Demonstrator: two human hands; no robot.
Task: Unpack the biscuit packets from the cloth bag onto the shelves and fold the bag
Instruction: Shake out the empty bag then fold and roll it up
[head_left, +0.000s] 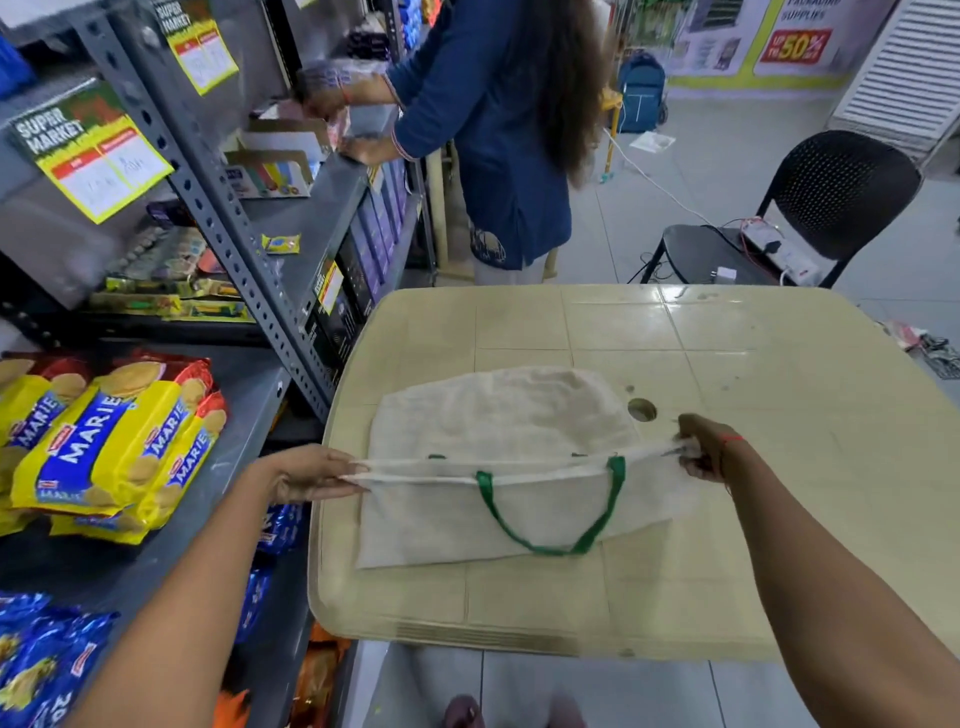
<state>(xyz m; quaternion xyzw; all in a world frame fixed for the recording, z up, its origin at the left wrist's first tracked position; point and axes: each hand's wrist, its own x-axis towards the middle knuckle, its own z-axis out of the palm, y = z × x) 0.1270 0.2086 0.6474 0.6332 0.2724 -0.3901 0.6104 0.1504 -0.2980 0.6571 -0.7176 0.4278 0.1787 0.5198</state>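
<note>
The cloth bag (498, 499) lies flat at the center of the desk (727, 364). My left hand (306, 475) and right hand (701, 449) pinch its top corners closed; it looks light, soft and floppy.

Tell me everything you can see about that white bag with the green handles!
The cloth bag is off-white, looks like woven fabric, and has a green loop handle hanging toward the person. It looks empty and lies flat on the beige table, its far end rumpled. The left hand and right hand each pinch one end of its top edge, pulling it taut. A second green handle barely peeks out behind.
</note>
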